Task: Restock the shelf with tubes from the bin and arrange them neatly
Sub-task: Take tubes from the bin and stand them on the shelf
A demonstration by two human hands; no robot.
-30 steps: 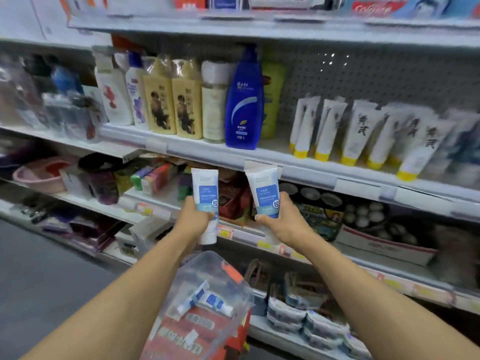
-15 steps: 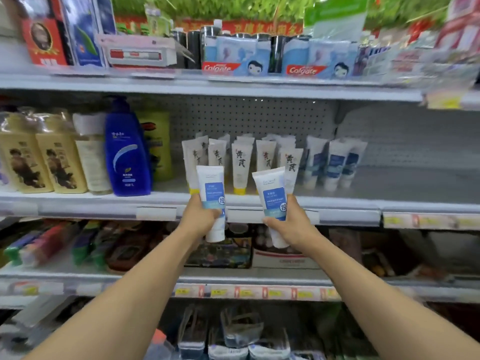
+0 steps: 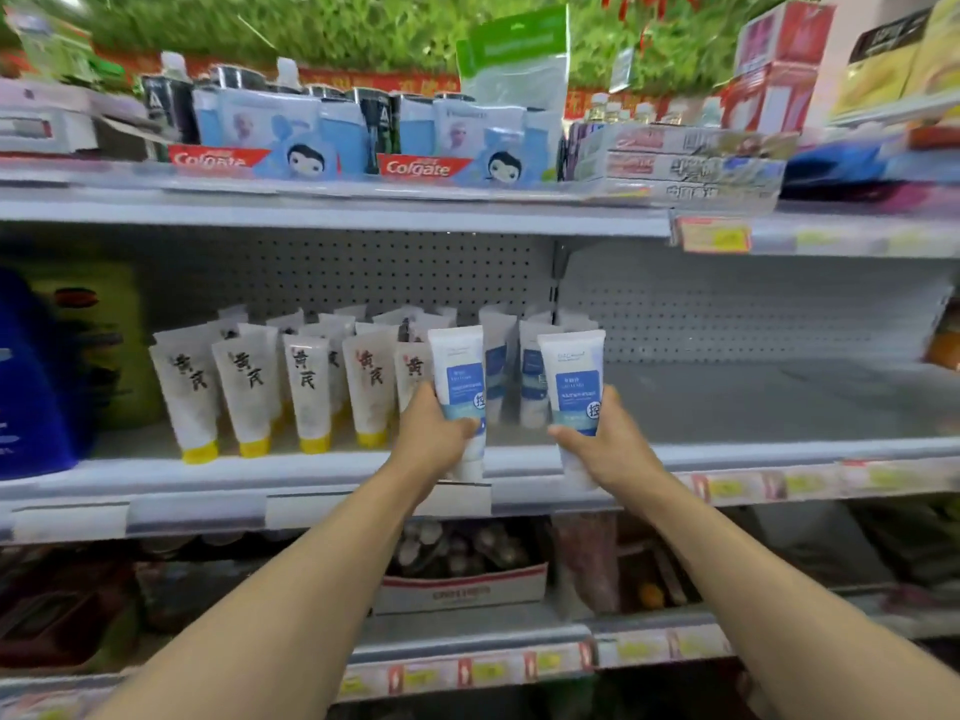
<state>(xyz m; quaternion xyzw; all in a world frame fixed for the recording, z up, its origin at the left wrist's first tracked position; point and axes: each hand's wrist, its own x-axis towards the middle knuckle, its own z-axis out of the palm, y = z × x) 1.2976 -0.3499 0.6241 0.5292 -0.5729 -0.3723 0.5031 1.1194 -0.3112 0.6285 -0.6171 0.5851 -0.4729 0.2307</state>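
My left hand (image 3: 434, 441) grips a white tube with a blue label (image 3: 460, 379), held upright at the front lip of the middle shelf (image 3: 779, 449). My right hand (image 3: 605, 444) grips a second, matching tube (image 3: 574, 387) a little to the right. Behind them a few matching blue-label tubes (image 3: 532, 371) stand on the shelf. To their left stands a row of white tubes with yellow caps (image 3: 306, 392). The bin is out of view.
A blue bottle (image 3: 31, 387) stands at the far left of the middle shelf. To the right of the tubes, the shelf surface (image 3: 753, 397) shows bare. Toothpaste boxes (image 3: 415, 148) fill the shelf above. Boxed goods (image 3: 462, 584) sit below.
The view has swung up and right from the bin to the shelf. Both hands, each still holding its tube, have moved right, from in front of the yellow-cap tubes to the blue-label tubes.
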